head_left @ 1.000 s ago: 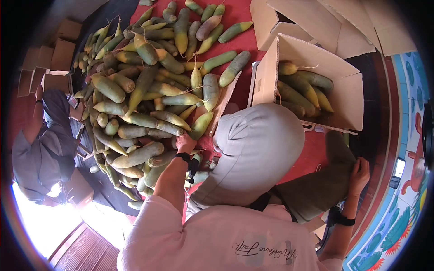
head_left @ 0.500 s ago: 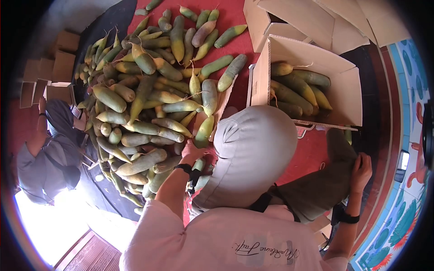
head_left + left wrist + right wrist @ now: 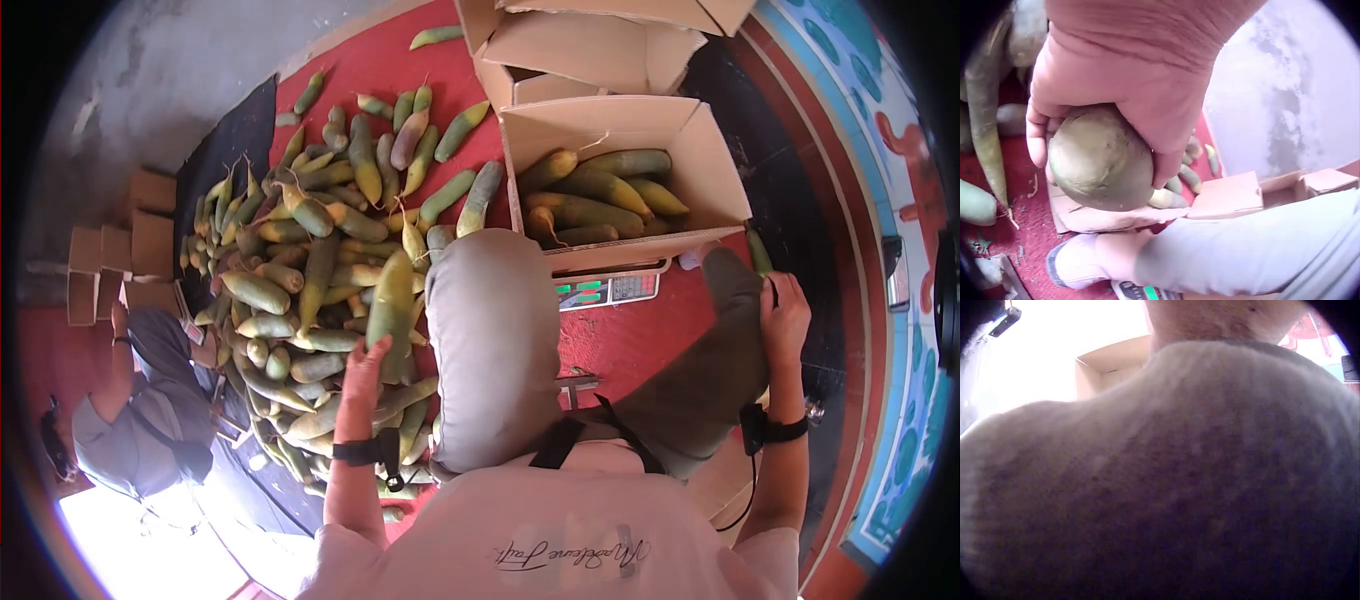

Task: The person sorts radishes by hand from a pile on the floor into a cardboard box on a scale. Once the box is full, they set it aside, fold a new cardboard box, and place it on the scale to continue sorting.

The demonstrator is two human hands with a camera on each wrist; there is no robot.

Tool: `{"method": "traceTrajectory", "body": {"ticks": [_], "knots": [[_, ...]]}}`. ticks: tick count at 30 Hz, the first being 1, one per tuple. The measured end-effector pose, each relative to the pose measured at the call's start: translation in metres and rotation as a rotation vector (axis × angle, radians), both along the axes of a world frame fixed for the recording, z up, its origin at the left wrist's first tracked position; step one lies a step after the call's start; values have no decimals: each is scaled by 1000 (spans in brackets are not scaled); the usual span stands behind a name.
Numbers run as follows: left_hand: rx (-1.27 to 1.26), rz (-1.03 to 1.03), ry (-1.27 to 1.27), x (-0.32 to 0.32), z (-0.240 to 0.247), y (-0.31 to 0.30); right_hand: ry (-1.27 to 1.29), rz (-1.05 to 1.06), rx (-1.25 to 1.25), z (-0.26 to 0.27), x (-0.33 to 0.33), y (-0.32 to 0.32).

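My left hand (image 3: 363, 362) grips a large green radish (image 3: 391, 298) by its thick end and holds it up above the heap of green and yellow radishes (image 3: 300, 240) on the red floor. In the left wrist view the fingers (image 3: 1038, 140) and thumb wrap round the blunt end of that radish (image 3: 1100, 165). My right hand (image 3: 785, 315) rests on my bent right knee (image 3: 735, 330) with nothing clearly in it. The right wrist view shows only grey fabric (image 3: 1160, 475) close up.
An open cardboard box (image 3: 690, 150) with several radishes stands on a scale (image 3: 610, 288) ahead of my knees. Empty boxes (image 3: 590, 45) lie behind it. Another person (image 3: 140, 420) crouches at the left beside small cartons (image 3: 135, 245). A phone (image 3: 897, 272) lies at the right.
My left hand has taken one radish from the heap's near edge and lifted it. The view has swung toward the box and scale. My right hand stays on the knee.
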State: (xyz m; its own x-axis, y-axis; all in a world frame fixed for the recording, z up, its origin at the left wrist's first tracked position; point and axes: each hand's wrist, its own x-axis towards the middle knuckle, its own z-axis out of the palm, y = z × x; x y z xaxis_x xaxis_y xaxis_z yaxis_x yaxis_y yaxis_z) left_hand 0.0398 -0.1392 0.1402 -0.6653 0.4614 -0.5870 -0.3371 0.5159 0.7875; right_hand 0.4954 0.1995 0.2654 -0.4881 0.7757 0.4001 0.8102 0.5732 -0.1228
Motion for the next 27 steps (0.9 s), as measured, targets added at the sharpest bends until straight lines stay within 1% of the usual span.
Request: {"method": "traceTrajectory", "body": {"ticks": [1,3,5,8,9,11,12,14,16,17,19,20,22,23,25,27], "knots": [[50,-31,82,-7,19,5,3,19,8,0,1,0],[112,-57,206,-7,75,31,37,13,10,1,2,-1],[168,-187,298,-17,107,49,71,10,10,1,2,-2],[251,-326,352,-8,157,90,131,16,30,-2,4,-3],[255,-341,362,-2,168,106,147,22,37,-2,5,-4],[269,-481,310,10,184,138,170,15,48,-2,7,-5],[273,-496,319,17,188,155,178,22,66,-2,7,-5],[243,-719,308,35,193,190,192,16,85,-3,9,-5],[154,-868,387,46,182,227,230,27,86,-4,10,-6],[157,-884,392,56,177,244,235,11,90,-4,11,-6],[113,-1018,528,79,166,272,259,27,75,-4,13,-6],[114,-1035,529,90,159,281,253,30,87,-3,14,-6],[53,-1018,736,106,143,296,270,18,95,-4,18,-6],[53,-1028,737,104,128,300,285,26,103,-4,19,-6],[248,-1030,754,97,103,305,292,8,101,-5,23,-6],[211,-1045,788,102,113,297,294,-12,94,-5,25,-8]]}}
